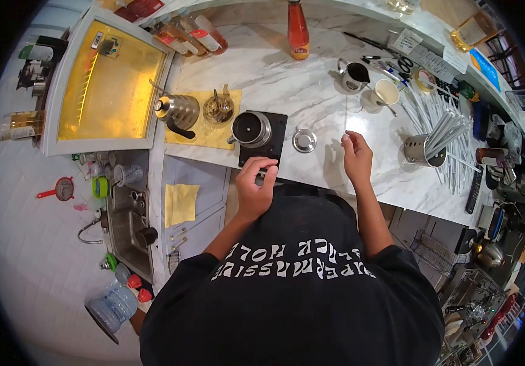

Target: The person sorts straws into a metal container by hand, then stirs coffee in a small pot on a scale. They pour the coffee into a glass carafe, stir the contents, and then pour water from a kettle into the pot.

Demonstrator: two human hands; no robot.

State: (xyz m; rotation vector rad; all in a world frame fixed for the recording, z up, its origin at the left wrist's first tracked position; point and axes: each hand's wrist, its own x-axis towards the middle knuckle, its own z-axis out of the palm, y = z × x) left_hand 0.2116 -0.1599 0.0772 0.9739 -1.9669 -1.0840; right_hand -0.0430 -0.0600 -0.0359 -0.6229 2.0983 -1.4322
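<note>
My left hand [256, 190] is at the counter's front edge, fingers loosely bent, with a gap beside the thumb and fingertips right at the near edge of a black scale [261, 157]. A round metal pot [252, 129] with a dark inside stands on that scale. Over the marble counter [329, 174] hovers my right hand [358, 160], its fingers slightly curled and no object visible in them. Between the hands, behind their line, lies a small round metal lid [304, 140]. A metal gooseneck kettle [180, 111] and a glass jar [218, 108] rest on a yellow cloth [217, 139].
A metal pitcher [355, 76] and a pale cup [387, 91] with a spoon stand at the back right. Wrapped straws surround a metal holder [420, 150]. A red bottle [298, 33] stands at the back. Left are a yellow-lit cabinet [110, 85] and a sink [129, 222].
</note>
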